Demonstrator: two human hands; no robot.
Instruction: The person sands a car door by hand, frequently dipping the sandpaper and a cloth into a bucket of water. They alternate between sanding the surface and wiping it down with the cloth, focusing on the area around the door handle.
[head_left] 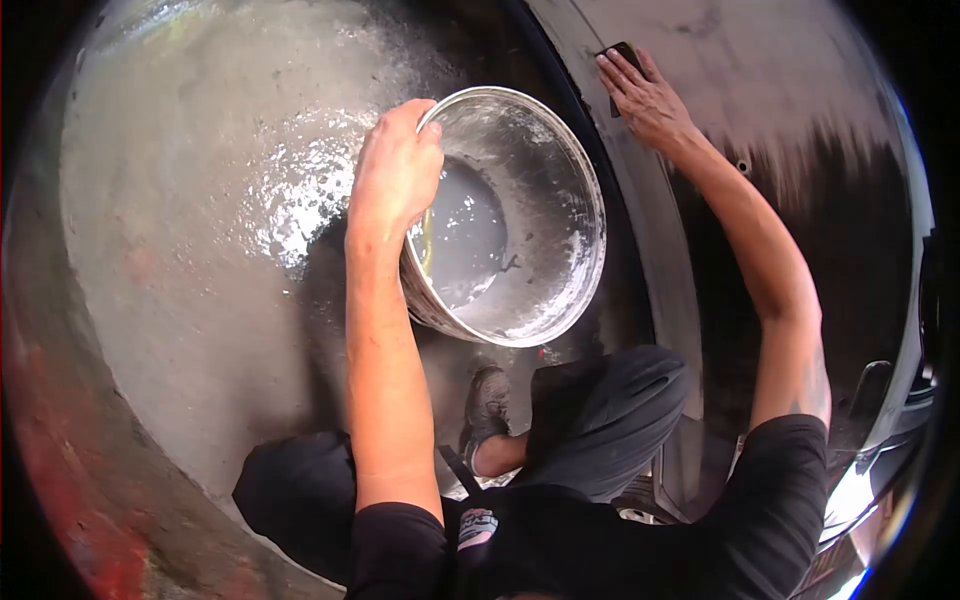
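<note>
My left hand (395, 165) grips the rim of a whitish bucket (548, 225), thumb over the edge. The bucket tilts so that its mouth faces me. Greyish water (468, 235) lies inside, and residue coats the wall. A yellow strip (427, 240) shows at the bucket's left edge, below my hand. At the upper right my right hand (650, 105) lies with its fingers stretched over a dark flat pad (624, 52), holding it against a car body panel (770, 70). Part of the pad is hidden under the fingers.
Wet grey floor (190, 250) spreads out on the left, shiny near the bucket. Reddish stains (70, 470) mark its lower left edge. My shoe (488, 405) stands below the bucket. A door handle (872, 390) sits on the dark, wet-streaked bodywork at right.
</note>
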